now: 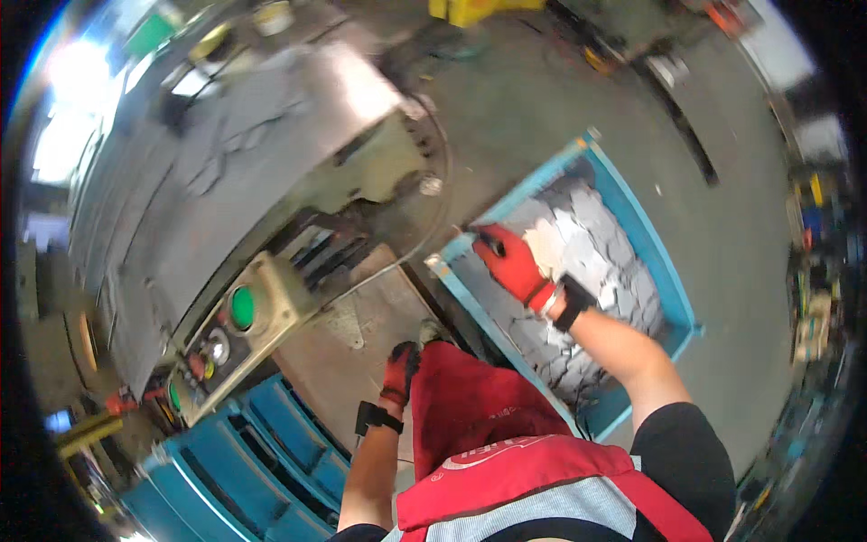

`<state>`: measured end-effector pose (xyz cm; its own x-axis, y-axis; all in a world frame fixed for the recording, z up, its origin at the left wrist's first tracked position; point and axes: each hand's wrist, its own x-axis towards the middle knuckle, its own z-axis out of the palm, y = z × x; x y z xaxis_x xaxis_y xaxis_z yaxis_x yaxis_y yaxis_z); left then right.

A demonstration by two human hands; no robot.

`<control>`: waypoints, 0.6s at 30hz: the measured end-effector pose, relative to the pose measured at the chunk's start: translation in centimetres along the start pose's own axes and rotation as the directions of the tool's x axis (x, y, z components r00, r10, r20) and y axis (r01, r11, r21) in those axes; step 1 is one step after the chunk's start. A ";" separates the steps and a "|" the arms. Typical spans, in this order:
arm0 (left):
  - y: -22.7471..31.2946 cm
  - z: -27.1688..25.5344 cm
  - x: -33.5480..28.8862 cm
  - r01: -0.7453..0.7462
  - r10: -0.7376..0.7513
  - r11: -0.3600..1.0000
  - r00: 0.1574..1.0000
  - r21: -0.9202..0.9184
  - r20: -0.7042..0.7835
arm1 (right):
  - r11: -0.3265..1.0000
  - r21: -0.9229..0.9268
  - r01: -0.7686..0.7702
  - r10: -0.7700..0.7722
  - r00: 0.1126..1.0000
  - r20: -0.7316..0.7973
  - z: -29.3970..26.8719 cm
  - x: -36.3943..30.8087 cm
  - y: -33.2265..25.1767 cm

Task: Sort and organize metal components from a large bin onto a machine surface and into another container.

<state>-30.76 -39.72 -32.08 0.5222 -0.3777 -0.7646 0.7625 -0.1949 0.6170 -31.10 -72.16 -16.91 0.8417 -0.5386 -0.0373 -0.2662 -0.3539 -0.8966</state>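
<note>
My right hand (511, 263), in a red glove with dark finger areas, is over the left part of a blue bin (639, 203). Its fingers are curled in; whether anything is between them I cannot make out. Beneath it, the bin holds many flat grey metal pieces (623, 271) with irregular outlines, some shining brightly. My left hand (399, 369), gloved in red and black, hangs low beside my red apron (470, 397). Its fingers are too dark and blurred to read.
A large machine table with a grey metal surface (244, 135) stands at the left. At its near side is a beige control box (262, 303) with green buttons. Several blue bins (244, 452) sit at lower left. A cable (444, 190) curves between table and bin. Shelving lines the right.
</note>
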 end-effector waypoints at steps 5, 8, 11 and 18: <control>-0.1 6.0 5.9 0.141 -0.108 0.955 0.985 0.262 -0.137 | 0.844 0.062 -0.533 0.534 0.845 0.004 -4.5 -15.6 17.0; -5.0 5.5 13.4 0.072 0.135 0.821 0.939 0.566 -0.316 | 0.669 -0.024 -0.743 0.740 0.662 0.122 -6.3 -20.6 21.6; -5.2 11.3 18.6 -0.020 0.362 0.725 0.862 0.689 -0.355 | 0.649 -0.133 -0.749 0.761 0.643 0.087 -6.4 -25.5 28.9; -4.6 15.8 27.0 0.155 0.378 0.757 0.689 0.635 -0.619 | 0.646 -0.269 -0.715 0.762 0.627 0.163 -6.8 -24.1 38.4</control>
<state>-26.22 -63.27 -52.62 0.8840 0.2262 -0.4090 0.4158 -0.7804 0.4670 -64.78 -78.02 -47.41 0.4014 -0.4831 -0.7782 -0.8997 -0.0489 -0.4337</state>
